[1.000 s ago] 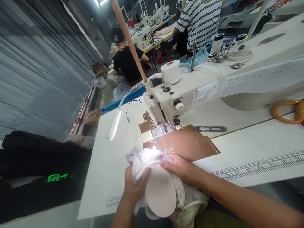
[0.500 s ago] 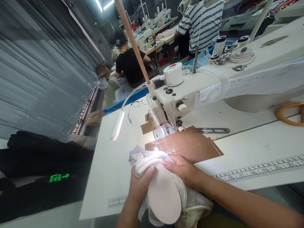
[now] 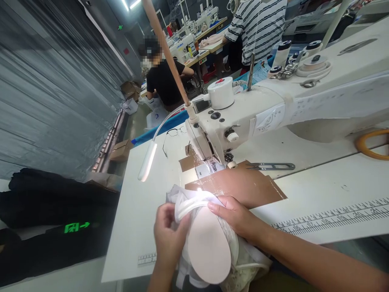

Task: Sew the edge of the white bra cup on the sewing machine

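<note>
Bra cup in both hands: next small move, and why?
Probably slide the bra cup forward onto the brown plate toward the presser foot. Left hand and right hand pinch its white edge, short of the needle.

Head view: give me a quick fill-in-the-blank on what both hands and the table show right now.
1. Both hands, left hand and right hand, hold a pale oval ____ wrapped in white fabric.
2. The brown sheet lies under the sewing ____.
3. The thread snips lie on the table, to the ____ of the needle.

Missing words: pad; machine; right
</note>
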Available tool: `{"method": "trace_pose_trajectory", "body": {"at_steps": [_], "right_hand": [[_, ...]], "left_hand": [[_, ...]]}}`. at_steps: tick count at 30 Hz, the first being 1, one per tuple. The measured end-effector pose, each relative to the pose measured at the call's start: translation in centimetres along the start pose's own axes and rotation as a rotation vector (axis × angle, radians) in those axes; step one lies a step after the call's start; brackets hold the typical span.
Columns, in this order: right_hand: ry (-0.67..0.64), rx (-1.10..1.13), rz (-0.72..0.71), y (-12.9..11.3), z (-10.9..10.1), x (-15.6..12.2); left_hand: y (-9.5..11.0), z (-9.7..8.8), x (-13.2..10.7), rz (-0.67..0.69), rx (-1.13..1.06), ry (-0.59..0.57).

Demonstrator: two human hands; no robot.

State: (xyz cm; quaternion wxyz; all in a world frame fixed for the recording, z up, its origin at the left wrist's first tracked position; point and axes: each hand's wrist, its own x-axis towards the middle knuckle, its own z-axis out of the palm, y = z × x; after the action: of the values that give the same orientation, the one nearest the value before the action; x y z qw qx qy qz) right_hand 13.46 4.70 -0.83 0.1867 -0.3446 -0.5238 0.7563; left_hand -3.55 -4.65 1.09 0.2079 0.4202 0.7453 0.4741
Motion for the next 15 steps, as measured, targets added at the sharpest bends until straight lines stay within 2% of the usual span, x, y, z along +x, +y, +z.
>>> {"method": "trace_pose_trajectory", "body": {"at_steps": [1,2,4,5,7,8,12,15], "right_hand": [[0.007,-0.015,0.005,0.0,0.0,0.0],[0.008,-0.025,0.009,0.1,0.0,0.0],[-0.014,-0.013,0.012,0.1,0.1,0.1],[-0.037,0.011,0.009,0.0,0.2,0.0],[-0.082,0.062,-0.003,-0.1,0.2,0.0],[-0.094,0.072,-0.011,-0.3,0.2,-0.1],[-0.008,-0.091,-0.087,-0.9,0.0,-0.5],[0.081,-0.302,-0.171,-1.3,0.2,-0.9]], "left_hand": [[-0.2,-0.5,0.0,0.197,0.093,0.089],[-0.4,-0.9,0.0,0.402,0.188,0.118],[-0.4,-1.5,0.3,0.715,0.371,0.003],[-0.4,-1.6,0.5,0.788,0.439,-0.100],[-0.3,-1.5,1.1,0.805,0.490,-0.280],[-0.3,-1.4,1.4,0.780,0.485,-0.331],[0.0,-1.1,2.1,0.668,0.467,-0.422],[1.1,-1.4,2.1,0.500,0.377,-0.499]]}}
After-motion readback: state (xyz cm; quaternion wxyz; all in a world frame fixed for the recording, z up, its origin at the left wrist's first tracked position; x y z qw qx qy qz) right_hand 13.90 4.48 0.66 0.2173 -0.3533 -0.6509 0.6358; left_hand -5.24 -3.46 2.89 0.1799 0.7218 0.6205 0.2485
